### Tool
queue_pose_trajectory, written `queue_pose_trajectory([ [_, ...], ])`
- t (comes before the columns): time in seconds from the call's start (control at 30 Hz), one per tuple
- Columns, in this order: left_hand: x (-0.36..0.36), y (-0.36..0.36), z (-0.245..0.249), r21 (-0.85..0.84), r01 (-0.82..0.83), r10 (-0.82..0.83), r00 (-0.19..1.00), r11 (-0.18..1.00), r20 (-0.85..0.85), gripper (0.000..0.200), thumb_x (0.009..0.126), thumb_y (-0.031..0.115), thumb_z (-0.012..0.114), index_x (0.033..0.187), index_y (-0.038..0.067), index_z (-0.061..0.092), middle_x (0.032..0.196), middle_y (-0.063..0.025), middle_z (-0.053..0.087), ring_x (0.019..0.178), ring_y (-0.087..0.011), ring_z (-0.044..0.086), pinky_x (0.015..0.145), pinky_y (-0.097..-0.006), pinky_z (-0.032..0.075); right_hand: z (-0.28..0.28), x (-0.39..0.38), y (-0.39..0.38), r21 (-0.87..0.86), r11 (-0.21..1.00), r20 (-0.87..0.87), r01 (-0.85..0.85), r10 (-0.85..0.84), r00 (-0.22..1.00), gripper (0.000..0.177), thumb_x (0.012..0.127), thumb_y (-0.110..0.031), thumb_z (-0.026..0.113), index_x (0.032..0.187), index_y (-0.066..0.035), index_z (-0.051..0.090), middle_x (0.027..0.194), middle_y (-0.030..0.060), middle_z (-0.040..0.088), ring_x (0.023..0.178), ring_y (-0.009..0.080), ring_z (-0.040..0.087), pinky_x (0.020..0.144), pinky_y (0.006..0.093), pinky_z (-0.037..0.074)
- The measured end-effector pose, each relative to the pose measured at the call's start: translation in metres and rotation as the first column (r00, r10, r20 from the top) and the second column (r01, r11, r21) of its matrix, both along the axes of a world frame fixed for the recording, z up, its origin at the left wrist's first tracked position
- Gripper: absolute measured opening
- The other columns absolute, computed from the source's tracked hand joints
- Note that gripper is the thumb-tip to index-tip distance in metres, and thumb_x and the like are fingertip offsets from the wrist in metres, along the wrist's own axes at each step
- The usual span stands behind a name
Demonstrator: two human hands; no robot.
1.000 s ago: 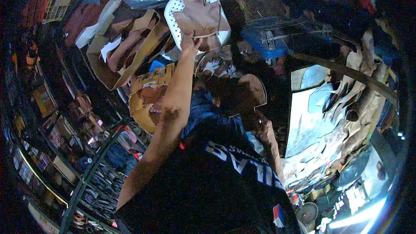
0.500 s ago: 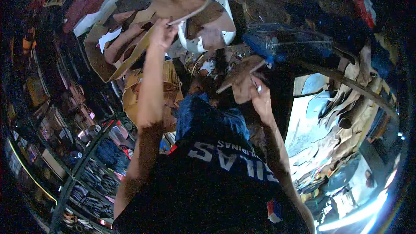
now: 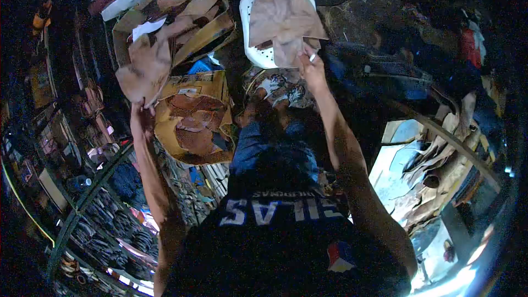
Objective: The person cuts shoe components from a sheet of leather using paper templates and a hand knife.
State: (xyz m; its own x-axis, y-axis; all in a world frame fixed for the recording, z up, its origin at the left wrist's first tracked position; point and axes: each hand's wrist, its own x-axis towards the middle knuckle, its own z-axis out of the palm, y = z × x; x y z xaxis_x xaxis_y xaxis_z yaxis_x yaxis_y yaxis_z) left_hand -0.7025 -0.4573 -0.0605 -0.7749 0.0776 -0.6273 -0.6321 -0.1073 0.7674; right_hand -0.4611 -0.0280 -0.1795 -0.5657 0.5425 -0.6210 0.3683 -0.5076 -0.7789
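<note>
so the sorting-out looks partway at best, going by how stuff lies. one flat brown piece (image 3: 146, 71) is off the white seat (image 3: 246, 28), hanging from the left hand (image 3: 142, 109) — fingers closed on its bottom edge, and it sits out past the seat's left edge, between the long open box (image 3: 204, 40) and the round-cut carton (image 3: 163, 133). it's blurry, so can't tell if it's one layer or two.

the wide brown piece (image 3: 283, 16) lies across the seat, covering most of it, leaving the holes along the left edge and near left corner showing. a narrow flap (image 3: 288, 51) runs from it to the near edge, and i can't tell if that's part of it or separate. the right hand (image 3: 313, 71) is at the near right corner, fingers nearly closed, looks like a pinch on the flap's edge. there's a small white thing (image 3: 312, 56) at those fingertips, too small to name.

the carton has a bunch of loose reddish-brown scraps (image 3: 193, 124) inside its rim, so some are put by in there. as for what's left, at least what's on the seat — no way to count layers underneath.
</note>
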Motion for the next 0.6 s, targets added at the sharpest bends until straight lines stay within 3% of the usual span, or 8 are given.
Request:
queue_pose_trajectory([
  [0.13, 0.034, -0.045, -0.006, -0.121, -0.12, 0.14, 0.975, 0.985, 0.173, 0.019, 0.089, 0.018, 0.066, 0.101, 0.008, 0.054, 0.08, -0.0028, 0.058, 0.057, -0.0151, 0.056, 0.052, -0.0251, 0.047, -0.111, 0.014, -0.006, -0.033, 0.984, 0.206, 0.173, -0.162, 0.965, 0.05, 0.086, -0.015, 0.062, 0.135, -0.017, 0.053, 0.065, -0.004, 0.05, 0.045, 0.0084, 0.04, 0.039, 0.0251, 0.036],
  [0.2, 0.049, -0.054, -0.007, -0.119, -0.001, 0.02, 0.987, 0.993, 0.161, 0.02, 0.089, 0.021, 0.066, 0.101, 0.01, 0.056, 0.076, -0.0034, 0.06, 0.056, -0.0139, 0.057, 0.051, -0.0228, 0.048, -0.112, 0.017, -0.004, -0.064, 0.981, 0.131, 0.183, -0.173, 0.976, 0.048, 0.087, -0.01, 0.056, 0.135, -0.017, 0.053, 0.067, -0.0031, 0.051, 0.045, 0.0088, 0.041, 0.038, 0.0258, 0.035],
  [0.3, 0.058, -0.064, -0.009, -0.181, -0.034, 0.081, 0.963, 0.983, 0.258, 0.02, 0.089, 0.022, 0.065, 0.103, 0.011, 0.056, 0.076, -0.004, 0.063, 0.055, -0.0126, 0.058, 0.049, -0.0205, 0.049, -0.122, 0.025, -0.003, -0.098, 0.977, 0.055, 0.188, -0.183, 0.982, 0.048, 0.089, -0.003, 0.047, 0.135, -0.017, 0.052, 0.071, -0.0018, 0.053, 0.045, 0.0095, 0.041, 0.036, 0.0268, 0.034],
  [0.37, 0.057, -0.089, -0.027, -0.123, 0.07, -0.028, 0.948, 0.99, 0.317, 0.021, 0.089, 0.02, 0.065, 0.107, 0.012, 0.057, 0.083, -0.0047, 0.066, 0.056, -0.0115, 0.059, 0.05, -0.0203, 0.05, -0.126, 0.023, -0.002, -0.135, 0.976, -0.017, 0.172, -0.176, 0.984, 0.048, 0.09, -0.003, 0.049, 0.136, -0.017, 0.051, 0.07, -0.0021, 0.053, 0.043, 0.0096, 0.041, 0.036, 0.0266, 0.033],
  [0.4, 0.059, -0.084, -0.028, -0.144, 0.025, 0.013, 0.966, 0.989, 0.258, 0.023, 0.089, 0.019, 0.065, 0.109, 0.012, 0.057, 0.087, -0.0048, 0.066, 0.058, -0.0115, 0.059, 0.05, -0.0202, 0.05, -0.123, 0.023, -0.004, -0.121, 0.978, 0.014, 0.172, -0.172, 0.985, 0.047, 0.09, -0.007, 0.051, 0.136, -0.016, 0.051, 0.073, 0.0007, 0.054, 0.049, 0.0131, 0.043, 0.041, 0.0286, 0.035],
  [0.43, 0.061, -0.079, -0.028, -0.162, -0.018, 0.051, 0.979, 0.987, 0.2, 0.024, 0.09, 0.017, 0.065, 0.111, 0.012, 0.056, 0.091, -0.0048, 0.067, 0.059, -0.0115, 0.06, 0.05, -0.0201, 0.05, -0.122, 0.021, -0.005, -0.081, 0.985, 0.049, 0.155, -0.151, 0.987, 0.047, 0.089, -0.011, 0.053, 0.136, -0.015, 0.05, 0.077, 0.0036, 0.056, 0.056, 0.0165, 0.046, 0.046, 0.0306, 0.038],
  [0.5, 0.062, -0.074, -0.021, -0.168, -0.025, 0.066, 0.968, 0.985, 0.241, 0.025, 0.09, 0.015, 0.064, 0.113, 0.012, 0.056, 0.093, -0.0044, 0.066, 0.061, -0.0118, 0.06, 0.051, -0.0204, 0.051, -0.12, 0.021, -0.005, 0.055, 0.996, 0.155, 0.07, -0.078, 0.985, 0.049, 0.088, -0.019, 0.057, 0.137, -0.014, 0.049, 0.085, 0.0094, 0.059, 0.068, 0.0235, 0.051, 0.056, 0.0346, 0.042],
  [0.6, 0.059, -0.074, -0.029, -0.1, -0.027, 0.053, 0.964, 0.995, 0.261, 0.027, 0.09, 0.013, 0.063, 0.116, 0.013, 0.054, 0.097, -0.0034, 0.064, 0.065, -0.0123, 0.06, 0.052, -0.0207, 0.051, -0.105, 0.014, -0.003, 0.373, 0.893, 0.418, -0.252, 0.081, 0.905, 0.057, 0.087, -0.031, 0.063, 0.137, -0.011, 0.047, 0.096, 0.018, 0.063, 0.086, 0.0338, 0.059, 0.071, 0.0406, 0.048],
])
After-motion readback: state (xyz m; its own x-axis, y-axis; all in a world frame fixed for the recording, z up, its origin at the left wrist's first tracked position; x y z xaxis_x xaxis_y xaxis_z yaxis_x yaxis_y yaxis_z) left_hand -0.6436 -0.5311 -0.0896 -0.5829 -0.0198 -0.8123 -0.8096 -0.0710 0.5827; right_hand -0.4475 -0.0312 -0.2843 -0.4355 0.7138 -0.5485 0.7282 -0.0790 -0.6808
